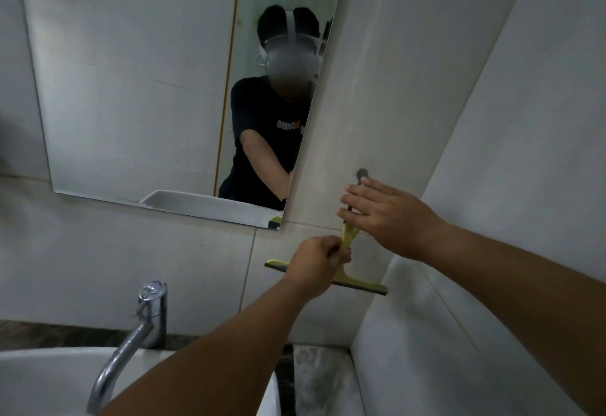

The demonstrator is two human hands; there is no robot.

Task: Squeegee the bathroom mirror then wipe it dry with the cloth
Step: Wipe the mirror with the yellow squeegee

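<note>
Right of the mirror (137, 88), the yellow squeegee (347, 276) hung from a wall hook (362, 173). The left hand (316, 266) was closed on its handle; the right hand (387, 215) lay open, fingers spread, over the handle's top. A snagged hook could have tipped it toward the sink (49, 379).

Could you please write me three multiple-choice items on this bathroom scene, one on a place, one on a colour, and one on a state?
1. Where is the squeegee?
A. On the wall to the right of and below the mirror
B. In the sink
C. On the tap

2. What colour is the squeegee?
A. Blue
B. Yellow-green
C. Red

3. What is the left hand doing?
A. Resting on the tap
B. Hanging free
C. Gripping the squeegee handle

Answers: 1 A, it hangs on the tiles below the wall hook. 2 B, handle and blade holder are yellow-green. 3 C, its fingers close round the handle, while the right hand lies open above.
</note>
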